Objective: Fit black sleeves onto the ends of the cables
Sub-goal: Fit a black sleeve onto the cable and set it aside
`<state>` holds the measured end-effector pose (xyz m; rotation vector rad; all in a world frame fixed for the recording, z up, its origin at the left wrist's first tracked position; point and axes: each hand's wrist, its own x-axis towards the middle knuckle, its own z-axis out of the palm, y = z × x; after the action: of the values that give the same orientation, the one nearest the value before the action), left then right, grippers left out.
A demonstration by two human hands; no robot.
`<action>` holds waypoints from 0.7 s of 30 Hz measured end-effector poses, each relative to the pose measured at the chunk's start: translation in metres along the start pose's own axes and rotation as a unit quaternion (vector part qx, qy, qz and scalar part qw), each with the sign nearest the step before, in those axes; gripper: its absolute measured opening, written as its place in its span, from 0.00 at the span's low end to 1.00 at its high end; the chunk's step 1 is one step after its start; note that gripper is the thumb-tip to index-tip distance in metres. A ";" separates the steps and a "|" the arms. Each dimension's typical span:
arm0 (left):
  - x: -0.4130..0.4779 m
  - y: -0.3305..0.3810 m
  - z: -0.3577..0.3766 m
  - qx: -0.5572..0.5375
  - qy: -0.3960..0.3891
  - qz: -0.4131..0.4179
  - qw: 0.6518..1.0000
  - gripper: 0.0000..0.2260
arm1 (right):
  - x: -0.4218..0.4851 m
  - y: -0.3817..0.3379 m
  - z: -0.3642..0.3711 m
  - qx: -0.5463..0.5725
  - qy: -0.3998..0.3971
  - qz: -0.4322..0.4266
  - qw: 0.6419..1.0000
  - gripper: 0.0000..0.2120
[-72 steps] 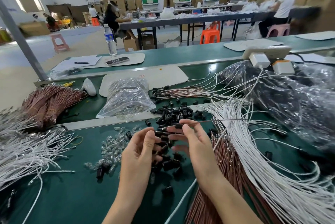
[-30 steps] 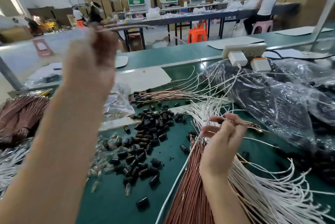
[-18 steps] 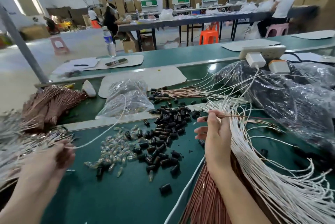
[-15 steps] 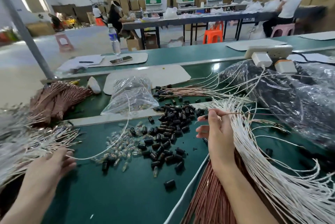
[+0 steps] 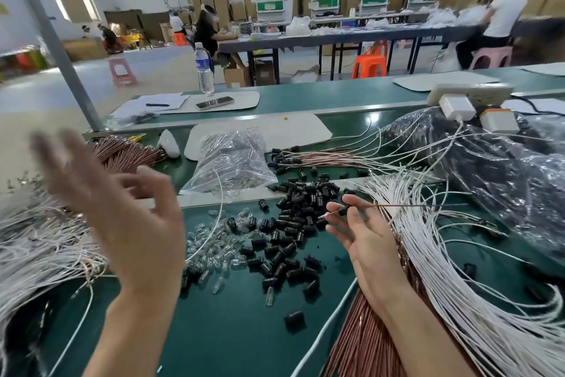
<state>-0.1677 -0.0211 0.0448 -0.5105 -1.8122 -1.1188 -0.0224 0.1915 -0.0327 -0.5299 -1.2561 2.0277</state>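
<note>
Bare green mat (image 5: 229, 340) near front; black sleeves (image 5: 293, 224) ahead, white cables (image 5: 443, 269) flanking.

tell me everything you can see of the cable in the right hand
The cable is thin and brown, running nearly level from the right hand off to the right above the white cables. The fingers pinch it near its left end, where a dark sleeve seems to sit and a pale tip sticks out.

Left hand (image 5: 122, 217) motion-blurred, fingers (image 5: 53, 155) prob. spread; brown cables (image 5: 360, 346) cut off btm edge.
</note>
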 end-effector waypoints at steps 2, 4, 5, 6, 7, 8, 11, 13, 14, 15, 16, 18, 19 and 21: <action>-0.004 -0.001 0.025 -0.007 -0.115 0.030 0.993 0.20 | 0.001 0.000 0.000 0.007 -0.009 0.010 1.000 0.12; -0.017 -0.008 0.050 0.083 -0.293 -0.074 0.950 0.18 | 0.001 0.001 0.002 0.020 -0.015 0.018 1.000 0.11; -0.024 -0.014 0.061 0.134 -0.369 -0.136 0.910 0.17 | 0.001 0.001 0.002 0.027 -0.017 0.019 0.999 0.11; -0.030 -0.019 0.068 0.172 -0.418 -0.178 0.874 0.17 | 0.001 0.002 0.003 0.033 -0.019 0.021 0.999 0.10; -0.034 -0.024 0.073 0.194 -0.436 -0.194 0.857 0.18 | 0.001 0.002 0.003 0.039 -0.019 0.024 0.999 0.10; -0.037 -0.028 0.077 0.205 -0.431 -0.197 0.856 0.18 | 0.001 0.002 0.002 0.044 -0.019 0.027 0.999 0.10; -0.041 -0.037 0.082 0.207 -0.351 -0.196 0.892 0.17 | 0.002 0.003 0.001 0.055 -0.021 0.035 0.998 0.10; -0.039 -0.041 0.081 0.231 -0.324 -0.193 0.897 0.16 | 0.003 0.004 0.000 0.060 -0.022 0.040 0.997 0.10; -0.038 -0.044 0.081 0.252 -0.331 -0.195 0.888 0.16 | 0.002 0.005 0.000 0.062 -0.023 0.043 0.997 0.10; -0.037 -0.047 0.080 0.271 -0.347 -0.200 0.875 0.16 | 0.003 0.005 0.001 0.064 -0.024 0.046 0.997 0.10; -0.035 -0.049 0.079 0.288 -0.366 -0.209 0.860 0.15 | 0.002 0.006 0.001 0.066 -0.026 0.050 0.996 0.10; -0.033 -0.052 0.074 0.288 -0.392 -0.223 0.845 0.13 | 0.002 0.006 0.001 0.072 -0.028 0.062 0.995 0.10; -0.031 -0.052 0.070 0.260 -0.391 -0.229 0.853 0.12 | 0.002 0.006 0.001 0.079 -0.030 0.069 0.994 0.10; -0.031 -0.045 0.059 0.131 -0.367 -0.234 0.891 0.11 | 0.002 0.005 0.002 0.101 -0.032 0.080 0.991 0.10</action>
<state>-0.2137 0.0103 -0.0135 -0.3603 -2.8204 -1.0276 -0.0268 0.1902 -0.0365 -0.4849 -1.0577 2.2924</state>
